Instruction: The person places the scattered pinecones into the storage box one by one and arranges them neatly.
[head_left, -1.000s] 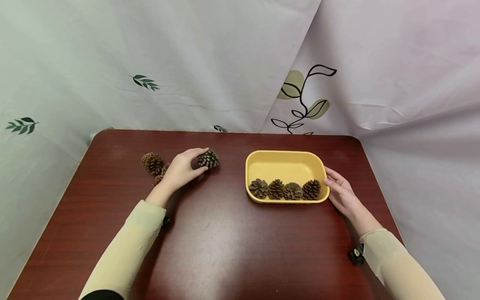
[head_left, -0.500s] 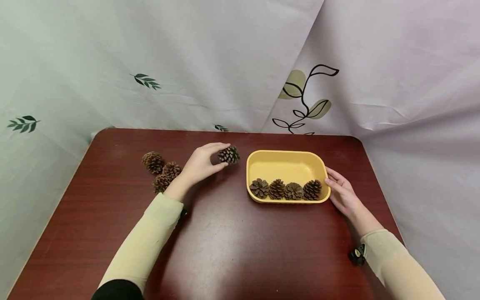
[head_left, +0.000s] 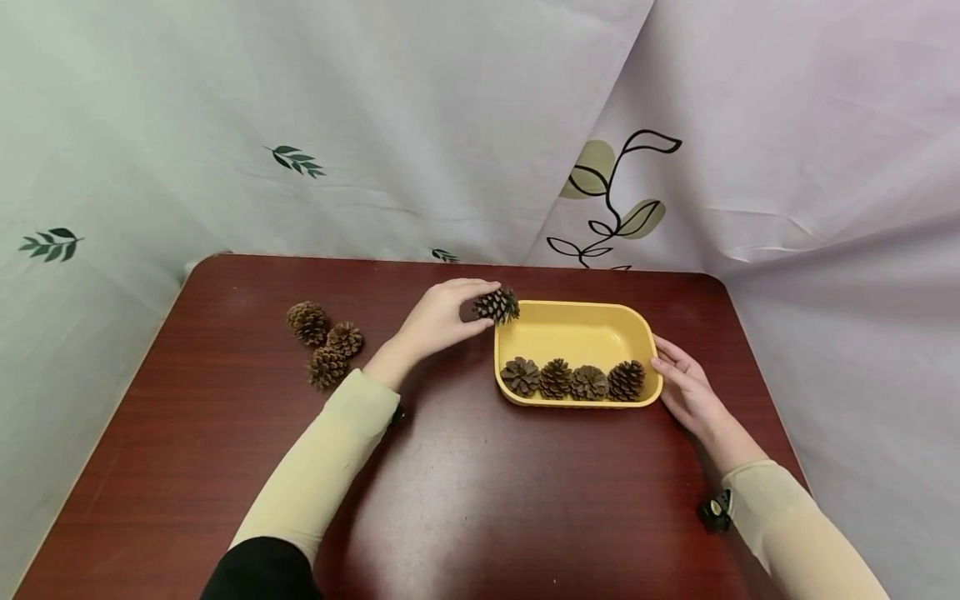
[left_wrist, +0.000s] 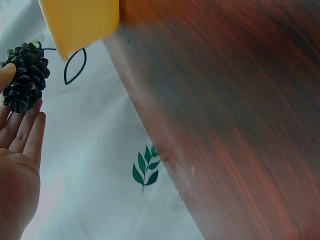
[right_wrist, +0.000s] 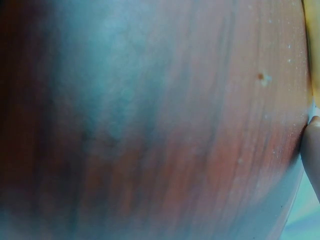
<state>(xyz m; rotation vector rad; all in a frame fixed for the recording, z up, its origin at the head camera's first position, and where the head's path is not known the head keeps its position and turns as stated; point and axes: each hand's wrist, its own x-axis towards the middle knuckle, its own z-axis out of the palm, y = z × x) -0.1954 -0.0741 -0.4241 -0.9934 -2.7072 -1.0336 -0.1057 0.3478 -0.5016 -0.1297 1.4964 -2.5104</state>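
In the head view my left hand [head_left: 441, 321] pinches a pine cone [head_left: 497, 307] between thumb and fingertips, at the back left corner of a yellow tray [head_left: 573, 310]. The left wrist view shows the thumb on one side of that pine cone [left_wrist: 27, 77] and the fingers [left_wrist: 32, 132] beneath it. Several pine cones [head_left: 556, 379] sit in a row along the tray's front wall. My right hand [head_left: 693, 400] holds the tray's right end, thumb at the rim and fingers along the outside. In the right wrist view only part of a finger [right_wrist: 312, 150] shows beside the yellow wall.
Three more pine cones [head_left: 327, 367] lie clustered on the left of the dark red wooden table [head_left: 480, 483]. A pale curtain with leaf prints [head_left: 420, 142] hangs behind the table's back edge and at its sides.
My left hand has carried the pine cone rightward from the left part of the table to the tray's corner. The loose cones at left are uncovered now. The right hand and tray stay put.
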